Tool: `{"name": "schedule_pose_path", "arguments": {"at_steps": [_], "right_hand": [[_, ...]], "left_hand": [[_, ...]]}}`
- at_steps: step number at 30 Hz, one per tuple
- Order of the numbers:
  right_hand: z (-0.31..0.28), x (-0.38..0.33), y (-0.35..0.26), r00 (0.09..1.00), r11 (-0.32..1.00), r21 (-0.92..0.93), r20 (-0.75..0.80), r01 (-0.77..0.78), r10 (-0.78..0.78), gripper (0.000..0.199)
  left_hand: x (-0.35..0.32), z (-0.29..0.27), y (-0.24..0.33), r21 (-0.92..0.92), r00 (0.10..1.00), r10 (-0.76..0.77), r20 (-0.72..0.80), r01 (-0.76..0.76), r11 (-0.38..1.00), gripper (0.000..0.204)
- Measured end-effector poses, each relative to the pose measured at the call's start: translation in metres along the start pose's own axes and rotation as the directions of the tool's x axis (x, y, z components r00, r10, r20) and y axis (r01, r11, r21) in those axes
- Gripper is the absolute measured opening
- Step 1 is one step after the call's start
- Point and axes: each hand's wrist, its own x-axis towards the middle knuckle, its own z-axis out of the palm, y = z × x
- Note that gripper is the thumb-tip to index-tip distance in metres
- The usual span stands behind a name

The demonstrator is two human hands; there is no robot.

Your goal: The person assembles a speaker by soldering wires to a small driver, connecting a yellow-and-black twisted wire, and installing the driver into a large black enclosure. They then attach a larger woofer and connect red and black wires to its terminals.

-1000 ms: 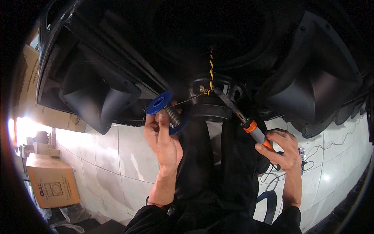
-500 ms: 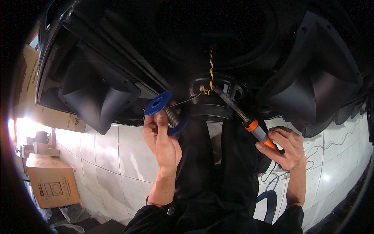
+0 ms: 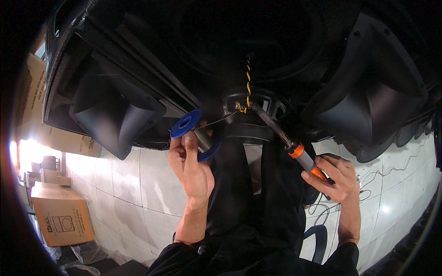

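On either side of my black trousers (image 3: pixel 235 198), both hands are full: at eight o'clock from the speaker driver (image 3: pixel 251 130), my left hand (image 3: pixel 191 170) wraps thumb and fingers around a blue-flanged spool of solder (image 3: pixel 203 140), while at four o'clock my right hand (image 3: pixel 340 178) closes lightly on the handle of an orange-and-grey soldering iron (image 3: pixel 296 152). From the spool, a solder strand (image 3: pixel 220 120) stretches to the driver's terminals (image 3: pixel 241 107); the iron's tip reaches the same spot, though contact is too small to confirm. A twisted yellow-and-black wire (image 3: pixel 248 86) drops there from twelve o'clock. By my judgement the wire is placed and its joint midway: whether solder has bonded cannot be made out, and the driver appears to sit outside the black cabinet (image 3: pixel 147 69), so fitting it seems left too. Farther off, toward eight o'clock, a cardboard box (image 3: pixel 62 214) stands by the tiled floor (image 3: pixel 115 184).
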Motion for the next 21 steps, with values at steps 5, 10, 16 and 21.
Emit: {"name": "schedule_pose_path", "arguments": {"at_steps": [5,10,16,21], "right_hand": [[-0.003,0.001,-0.004,0.998,0.998,0.039,-0.036,-0.054,0.056,0.049],[-0.013,-0.007,-0.021,0.972,0.973,0.039,-0.043,-0.228,0.230,0.053],[-0.012,-0.023,-0.034,0.897,0.889,0.250,-0.128,-0.384,0.423,0.052],[-0.017,-0.031,-0.039,0.868,0.862,0.300,-0.167,-0.408,0.468,0.047]], "left_hand": [[-0.003,0.000,0.002,-0.023,0.998,-0.027,-0.049,0.025,0.999,0.032],[-0.002,-0.005,0.003,-0.004,0.998,-0.020,-0.054,0.020,1.000,0.032],[-0.003,-0.002,0.004,-0.067,0.998,-0.039,-0.050,0.035,0.997,0.031],[-0.003,-0.003,0.004,-0.093,0.996,-0.038,-0.076,0.030,0.995,0.029]]}}
